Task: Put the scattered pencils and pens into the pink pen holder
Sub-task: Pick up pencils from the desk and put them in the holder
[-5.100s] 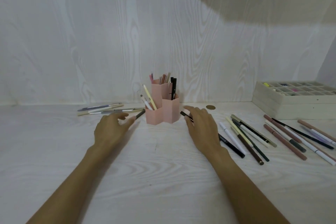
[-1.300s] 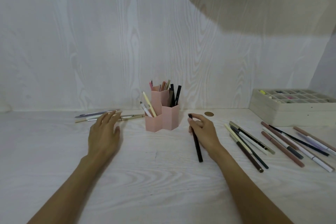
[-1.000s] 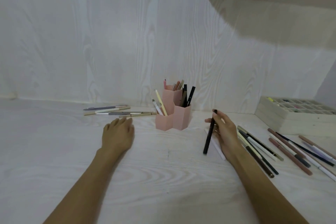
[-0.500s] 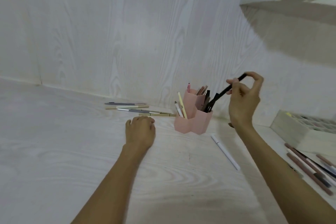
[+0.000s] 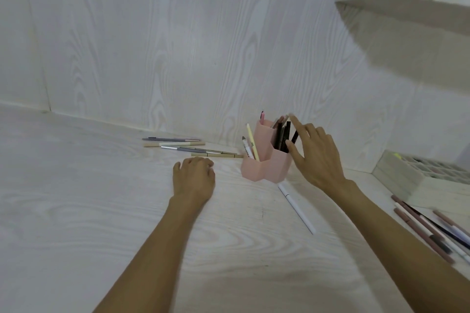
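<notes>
The pink pen holder [image 5: 264, 168] stands on the white desk near the wall, with several pens upright in its hexagonal cups. My right hand [image 5: 314, 155] hovers just right of it, fingers spread and straight, holding nothing; a black pen [image 5: 294, 137] leans in the cup beside its fingers. My left hand [image 5: 194, 176] rests on the desk left of the holder, fingers curled under, holding nothing. A white pen [image 5: 296, 204] lies in front of the holder. Several pens [image 5: 183, 146] lie by the wall to the left.
More brown, black and white pens [image 5: 432, 231] lie scattered at the right edge. A white compartment box [image 5: 417, 178] stands at the far right by the wall. A white shelf [image 5: 407, 7] overhangs the upper right.
My right hand has let go of the black pen, which now stands in the holder, and its fingers have spread. The left hand stayed curled on the desk. The camera shifted slightly.
</notes>
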A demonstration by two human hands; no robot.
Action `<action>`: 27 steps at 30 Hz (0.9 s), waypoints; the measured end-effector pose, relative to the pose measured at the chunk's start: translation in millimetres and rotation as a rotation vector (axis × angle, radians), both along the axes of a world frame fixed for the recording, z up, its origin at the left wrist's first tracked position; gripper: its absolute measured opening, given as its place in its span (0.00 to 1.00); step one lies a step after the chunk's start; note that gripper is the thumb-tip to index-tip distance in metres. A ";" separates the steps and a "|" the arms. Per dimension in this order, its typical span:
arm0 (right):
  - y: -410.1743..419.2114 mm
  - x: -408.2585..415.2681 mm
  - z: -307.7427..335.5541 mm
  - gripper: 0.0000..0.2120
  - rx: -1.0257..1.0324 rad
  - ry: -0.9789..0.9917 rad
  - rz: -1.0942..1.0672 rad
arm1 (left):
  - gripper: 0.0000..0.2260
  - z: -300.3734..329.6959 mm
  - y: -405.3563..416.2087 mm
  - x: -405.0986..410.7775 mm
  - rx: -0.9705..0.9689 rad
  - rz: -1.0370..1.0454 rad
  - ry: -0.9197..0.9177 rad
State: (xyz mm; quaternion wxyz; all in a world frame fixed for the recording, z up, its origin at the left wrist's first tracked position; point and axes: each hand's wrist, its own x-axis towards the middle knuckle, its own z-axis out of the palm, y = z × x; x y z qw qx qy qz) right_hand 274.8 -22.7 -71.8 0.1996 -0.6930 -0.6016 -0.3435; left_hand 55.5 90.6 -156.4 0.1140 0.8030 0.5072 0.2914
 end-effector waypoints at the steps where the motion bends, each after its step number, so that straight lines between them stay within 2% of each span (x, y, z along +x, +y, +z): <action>1: -4.6 -2.8 -2.4 0.23 0.062 0.093 0.042 | 0.15 -0.2 0.3 -0.2 0.000 0.000 -0.002; 4: -18.3 -11.5 -18.7 0.15 0.165 0.334 0.097 | 0.15 -0.5 0.4 0.2 0.005 0.000 0.009; 6: -24.2 -15.3 -37.6 0.10 0.047 0.449 0.069 | 0.16 -0.1 0.5 1.0 0.010 -0.004 0.014; 9: -25.2 -17.2 -61.4 0.14 -0.246 0.706 0.060 | 0.16 -0.6 -0.3 0.0 0.051 -0.009 0.025; 11: -23.6 -14.1 -69.4 0.14 -0.354 0.821 0.104 | 0.18 0.1 0.3 -0.2 0.100 -0.013 0.022; 14: -22.3 -8.7 -74.8 0.09 -0.325 0.852 0.150 | 0.19 -0.4 3.6 -3.2 0.093 -0.003 0.001; 17: -23.8 -4.3 -80.0 0.10 -0.294 0.816 0.164 | 0.20 -0.3 8.3 -5.1 0.077 -0.012 -0.019; 20: -21.6 -2.9 -81.4 0.10 -0.276 0.806 0.167 | 0.22 5.5 15.0 -0.3 0.070 -0.077 0.115; 23: -19.4 0.2 -85.2 0.10 -0.242 0.805 0.177 | 0.23 13.2 20.6 10.7 -0.018 -0.152 0.301; 27: -17.3 2.2 -88.2 0.10 -0.221 0.813 0.185 | 0.17 20.0 24.4 16.0 0.149 -0.053 0.380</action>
